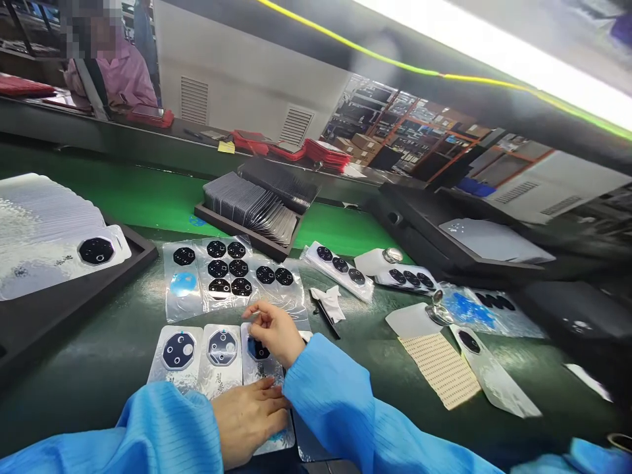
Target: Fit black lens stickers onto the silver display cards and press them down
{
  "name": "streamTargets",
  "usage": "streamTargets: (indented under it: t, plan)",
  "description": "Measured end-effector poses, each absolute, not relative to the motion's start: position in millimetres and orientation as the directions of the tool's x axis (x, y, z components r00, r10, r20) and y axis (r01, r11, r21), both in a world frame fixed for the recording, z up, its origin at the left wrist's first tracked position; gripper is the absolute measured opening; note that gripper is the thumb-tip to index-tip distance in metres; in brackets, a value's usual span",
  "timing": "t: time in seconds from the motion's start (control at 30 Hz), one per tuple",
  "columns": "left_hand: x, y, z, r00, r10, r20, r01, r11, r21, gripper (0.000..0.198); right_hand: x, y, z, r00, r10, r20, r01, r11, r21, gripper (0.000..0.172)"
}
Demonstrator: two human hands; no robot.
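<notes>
Here's the silver panel (250, 372), third from the left in a row at the near edge of the worktop (365, 362), and both hands are on it or right over it! The left hand (249, 421) lies spread flat across its lower part, palm down, gripping nothing. Above, the right hand (276, 332) bends its fingers over the dark disc (259, 349) at the panel's top; whether they pinch anything, you can't tell from here. Just left, side by side, sit a second panel (222, 377) and a third one (168, 374), each with its own dark disc.

Moving out, clear film (197, 304) bearing black discs lies beyond the row. To its right, a black tool (326, 316) lies against a crumpled white tissue (334, 304). Farther right, a tan label sheet (441, 372) rests beside a loose silver strip (503, 385). Behind the film, a black tray (241, 229) carries packed dark plates (234, 197), and at far left, silver panels fan out over another tray (143, 249).
</notes>
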State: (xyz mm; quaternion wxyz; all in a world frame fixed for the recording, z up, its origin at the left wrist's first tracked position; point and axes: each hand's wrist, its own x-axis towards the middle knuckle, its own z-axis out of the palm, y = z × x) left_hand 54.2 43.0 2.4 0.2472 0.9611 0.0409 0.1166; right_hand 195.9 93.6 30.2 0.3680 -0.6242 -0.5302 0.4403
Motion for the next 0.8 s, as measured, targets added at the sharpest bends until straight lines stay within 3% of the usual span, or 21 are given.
streamTargets:
  t: [0.17,0.27,0.3,0.37,0.43,0.5,0.6,0.67,0.73,0.8]
  plan:
    - [51,43,0,0.982,0.142,0.125,0.041,-0.803,0.594,0.025,197,111,63,0.164,0.986,-0.019,0.148,-0.044,-0.988,0.024]
    - [41,42,15,0.95,0.299,0.093,0.113,-0.605,0.788,0.027,207,86,87,0.23,0.971,0.064,0.1,0.042,-0.994,0.029]
    - [37,41,23,0.921,0.385,0.061,0.138,-0.468,0.873,0.023,209,72,92,0.224,0.972,0.073,0.094,0.053,-0.994,0.027]
    - [26,38,37,0.864,0.498,-0.072,0.118,-0.061,0.991,0.041,209,41,96,0.127,0.99,0.055,0.116,0.04,-0.992,0.022]
    - [17,33,47,0.87,0.459,-0.181,0.001,0.365,0.931,0.064,203,13,92,0.003,0.999,0.045,0.221,0.044,-0.974,0.015]
    - [10,30,50,0.899,0.389,-0.202,-0.055,0.558,0.828,0.072,193,-3,83,-0.115,0.992,0.06,0.322,0.095,-0.942,0.01]
    - [2,27,46,0.872,0.41,-0.269,0.022,0.514,0.857,0.065,179,3,71,-0.211,0.97,0.123,0.428,0.205,-0.88,0.009]
    - [-4,29,42,0.831,0.477,-0.286,0.127,0.338,0.932,0.053,174,22,64,-0.206,0.966,0.156,0.496,0.241,-0.834,0.01]
    - [-12,33,38,0.825,0.54,-0.166,0.219,-0.034,0.975,0.037,172,44,54,-0.2,0.965,0.169,0.594,0.257,-0.762,0.012]
    - [-20,39,34,0.876,0.482,0.014,0.239,-0.459,0.856,0.023,169,62,43,-0.238,0.953,0.185,0.664,0.299,-0.685,0.017]
